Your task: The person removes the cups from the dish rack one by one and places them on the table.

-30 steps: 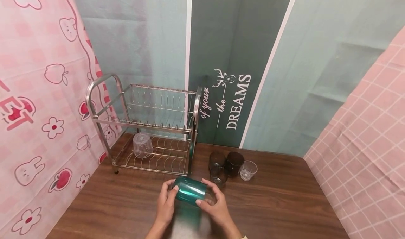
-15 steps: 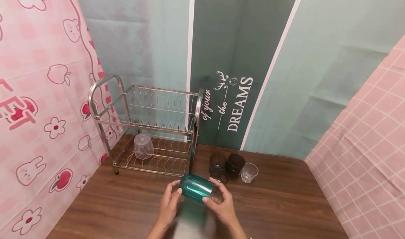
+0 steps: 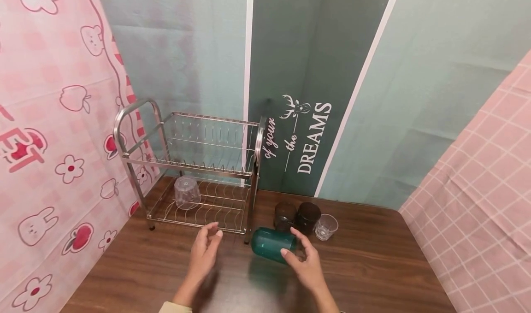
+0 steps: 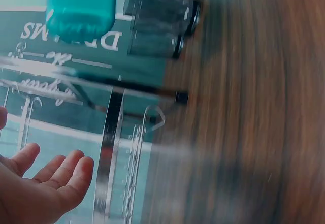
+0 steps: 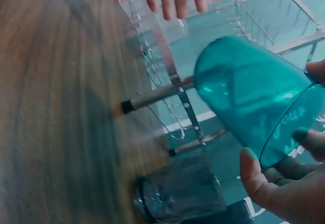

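My right hand [image 3: 308,260] holds a translucent teal tumbler [image 3: 271,244] by its rim end, thumb and fingers pinching it. The tumbler lies sideways above the table, its rounded base toward the left. In the right wrist view, fingers [image 5: 256,181] grip around the tumbler's open mouth [image 5: 284,127]. My left hand [image 3: 203,253] is apart from it on the left, in front of the rack, fingers loosely extended and holding nothing. Dark glasses [image 3: 308,216] stand just behind the tumbler, which hides part of that group. A small clear glass [image 3: 326,226] stands to their right.
A two-tier metal dish rack [image 3: 188,165] stands at the back left. One clear glass [image 3: 187,193] sits upside down on its lower tier. Behind the wooden table [image 3: 373,267] hangs a green printed curtain [image 3: 315,73], with pink cloths at both sides.
My left hand has let go of the tumbler and moved left, away from it. The tumbler has moved to the right in my right hand, which keeps its hold.
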`<state>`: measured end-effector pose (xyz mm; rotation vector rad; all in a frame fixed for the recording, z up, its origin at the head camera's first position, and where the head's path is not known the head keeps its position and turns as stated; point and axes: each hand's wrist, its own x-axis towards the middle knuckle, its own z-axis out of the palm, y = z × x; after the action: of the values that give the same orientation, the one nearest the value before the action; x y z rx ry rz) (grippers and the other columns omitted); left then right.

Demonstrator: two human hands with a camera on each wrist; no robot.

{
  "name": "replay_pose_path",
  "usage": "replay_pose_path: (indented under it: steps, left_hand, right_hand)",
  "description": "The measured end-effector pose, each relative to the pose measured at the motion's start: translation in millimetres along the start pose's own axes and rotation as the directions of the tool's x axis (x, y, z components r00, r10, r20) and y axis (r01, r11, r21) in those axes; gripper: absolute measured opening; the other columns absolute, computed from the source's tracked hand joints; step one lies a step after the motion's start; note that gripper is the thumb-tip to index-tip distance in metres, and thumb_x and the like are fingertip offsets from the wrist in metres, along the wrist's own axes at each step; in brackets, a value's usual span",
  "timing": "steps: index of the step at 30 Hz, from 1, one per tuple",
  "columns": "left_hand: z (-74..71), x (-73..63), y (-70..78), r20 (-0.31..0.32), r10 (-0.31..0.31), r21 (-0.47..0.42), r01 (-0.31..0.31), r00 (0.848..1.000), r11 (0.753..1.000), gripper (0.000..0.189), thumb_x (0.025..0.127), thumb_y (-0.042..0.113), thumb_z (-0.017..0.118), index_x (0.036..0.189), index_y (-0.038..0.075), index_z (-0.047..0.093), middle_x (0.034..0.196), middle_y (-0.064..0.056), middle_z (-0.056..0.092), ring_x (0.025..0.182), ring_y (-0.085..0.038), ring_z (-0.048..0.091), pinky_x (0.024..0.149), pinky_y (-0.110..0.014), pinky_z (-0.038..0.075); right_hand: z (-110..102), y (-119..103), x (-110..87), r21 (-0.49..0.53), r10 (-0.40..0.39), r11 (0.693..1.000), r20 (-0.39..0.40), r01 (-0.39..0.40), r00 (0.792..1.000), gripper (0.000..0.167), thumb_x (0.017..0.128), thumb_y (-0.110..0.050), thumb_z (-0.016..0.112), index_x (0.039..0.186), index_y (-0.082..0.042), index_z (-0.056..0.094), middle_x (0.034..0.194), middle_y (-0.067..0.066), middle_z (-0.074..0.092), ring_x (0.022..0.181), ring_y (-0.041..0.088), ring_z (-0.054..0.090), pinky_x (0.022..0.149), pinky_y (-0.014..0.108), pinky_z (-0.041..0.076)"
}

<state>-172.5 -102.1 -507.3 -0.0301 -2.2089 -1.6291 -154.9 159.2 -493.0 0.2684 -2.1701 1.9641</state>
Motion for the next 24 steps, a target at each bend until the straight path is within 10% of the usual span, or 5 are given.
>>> replay_pose_path:
  steps: [12,24]
  left_hand:
    - [-28.8,32.2,-13.0,-0.015,0.074,0.162,-0.07,0.997,0.984,0.04,0.086,0.016,0.066,0.118,-0.002,0.052,0.108,-0.019,0.053,0.089,-0.028,0.058,0.069,-0.036,0.05]
    - [-50.9,70.5,-20.2,-0.028,0.222,0.392,-0.193,0.975,0.899,0.049,0.074,0.014,0.076,0.116,-0.002,0.055,0.107,-0.027,0.05,0.092,-0.039,0.051,0.073,-0.051,0.041]
  right_hand:
    - [-26,-10,10.2,-0.259,0.016,0.966,-0.051,-0.029,0.999,0.043,0.089,-0.014,0.061,0.13,-0.004,0.052,0.13,0.02,0.05,0.109,0.027,0.052,0.08,0.028,0.047]
    - [-47,-14,22.1,-0.382,0.015,0.922,-0.106,-0.054,0.994,0.046,0.089,-0.021,0.062,0.132,-0.009,0.051,0.117,0.021,0.056,0.096,0.027,0.054,0.073,0.035,0.046]
